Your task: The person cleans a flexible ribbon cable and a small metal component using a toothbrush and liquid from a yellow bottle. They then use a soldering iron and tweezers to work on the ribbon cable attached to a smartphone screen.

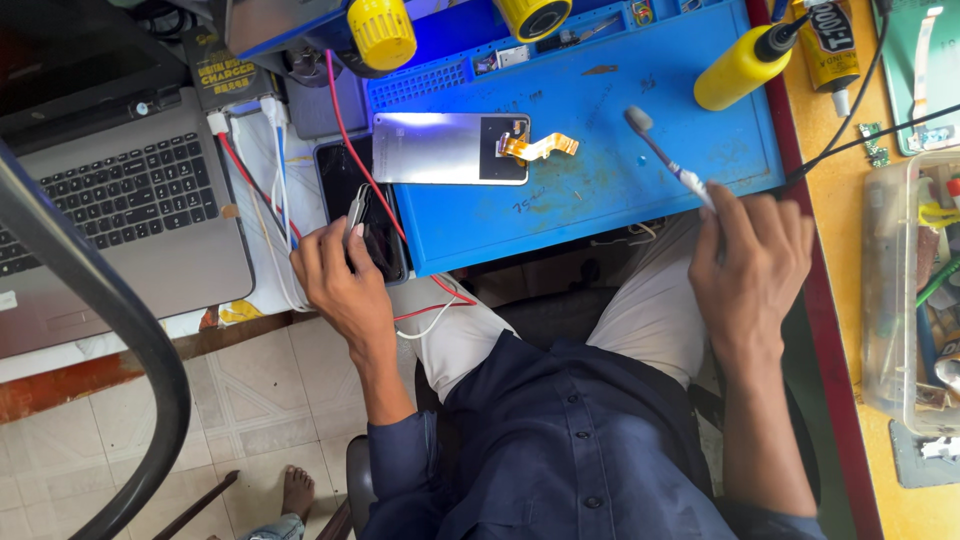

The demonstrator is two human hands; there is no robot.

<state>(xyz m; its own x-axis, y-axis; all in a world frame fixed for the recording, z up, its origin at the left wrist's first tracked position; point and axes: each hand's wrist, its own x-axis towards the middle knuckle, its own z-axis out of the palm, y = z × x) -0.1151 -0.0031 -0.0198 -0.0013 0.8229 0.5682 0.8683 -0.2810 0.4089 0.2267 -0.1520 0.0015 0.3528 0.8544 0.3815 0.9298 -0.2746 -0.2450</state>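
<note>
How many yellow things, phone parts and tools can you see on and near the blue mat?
Yellow squeeze bottle: 1
Yellow round knobs, one and another: 2
Phone screen panel with an orange ribbon cable: 1
Dark phone: 1
Brush, held in the right hand: 1
Tweezers, held in the left hand: 1
Total: 7

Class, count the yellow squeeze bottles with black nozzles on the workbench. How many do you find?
1: the yellow squeeze bottle lies tilted at the blue mat's top right corner. The yellow round knobs at the top are not bottles; others may be out of frame.
</note>
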